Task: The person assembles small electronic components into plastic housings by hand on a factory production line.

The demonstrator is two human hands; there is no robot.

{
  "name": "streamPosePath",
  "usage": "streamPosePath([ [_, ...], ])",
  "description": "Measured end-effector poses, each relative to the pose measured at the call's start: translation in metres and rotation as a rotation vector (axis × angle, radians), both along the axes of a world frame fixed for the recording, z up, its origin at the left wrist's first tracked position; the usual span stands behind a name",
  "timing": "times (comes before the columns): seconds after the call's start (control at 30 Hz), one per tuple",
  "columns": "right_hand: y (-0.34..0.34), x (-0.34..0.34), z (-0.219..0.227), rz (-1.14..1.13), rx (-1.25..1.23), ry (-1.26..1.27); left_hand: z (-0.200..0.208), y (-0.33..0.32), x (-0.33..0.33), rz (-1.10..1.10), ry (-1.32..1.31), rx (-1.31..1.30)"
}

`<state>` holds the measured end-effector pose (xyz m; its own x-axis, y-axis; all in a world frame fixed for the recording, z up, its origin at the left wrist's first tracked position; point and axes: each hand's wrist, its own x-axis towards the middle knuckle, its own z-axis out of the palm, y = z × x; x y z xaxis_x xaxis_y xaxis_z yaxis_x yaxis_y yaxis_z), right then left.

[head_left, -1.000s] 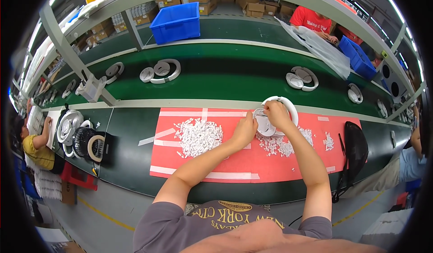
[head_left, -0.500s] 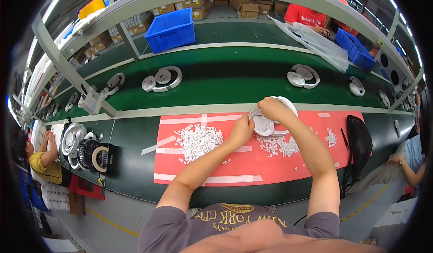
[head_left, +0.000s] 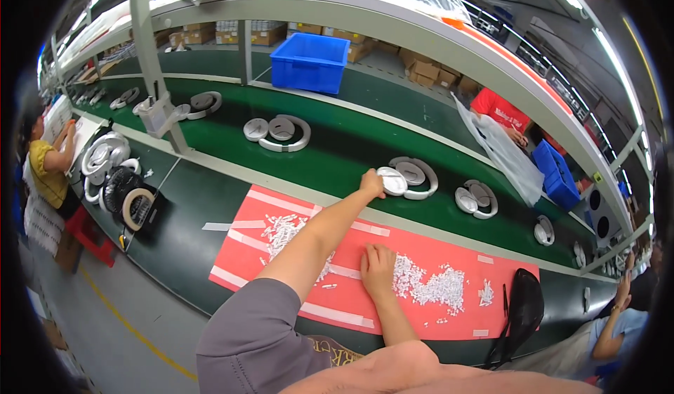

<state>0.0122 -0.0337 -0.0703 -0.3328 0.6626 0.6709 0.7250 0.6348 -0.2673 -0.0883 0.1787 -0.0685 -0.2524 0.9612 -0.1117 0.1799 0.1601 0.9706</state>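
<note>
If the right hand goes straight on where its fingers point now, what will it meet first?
The right hand would first cross the flat white tape strip on the red mat, then probably reach the pale conveyor rail; its height above the mat is unclear.

Headphones (head_left: pixel 418 177) by belt's near edge: white and grey. Belt (head_left: pixel 344 140): green. Mat (head_left: pixel 414 324): pinky red, pale stripes of tape (head_left: pixel 375 229). Small bits (head_left: pixel 446 287) on mat: white. Bag (head_left: pixel 525 301) at mat's right edge: black. Bench (head_left: pixel 175 253): dark green. Bin (head_left: pixel 307 65) past belt's far edge: bright blue. Sleeve (head_left: pixel 246 324): plain dark grey. Floor (head_left: pixel 105 324): grey, yellow stripe.
</note>
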Motion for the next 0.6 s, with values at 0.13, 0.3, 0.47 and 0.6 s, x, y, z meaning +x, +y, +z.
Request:
streamPosePath([
  [0.13, 0.030, 0.020, -0.008, 0.013, 0.044, 0.010, 0.014, 0.036, -0.015, -0.017, 0.969, 0.312],
  [0.3, 0.063, 0.059, -0.002, 0.047, 0.066, 0.036, 0.004, 0.069, -0.132, 0.336, 1.487, 0.016],
  [0.47, 0.062, 0.090, 0.008, 0.039, 0.086, 0.121, -0.017, 0.040, -0.149, 0.053, 1.691, 0.215],
  [0.6, 0.057, 0.098, 0.017, -0.029, 0.078, 0.440, 0.010, -0.014, -0.090, -0.257, 1.593, 0.422],
])
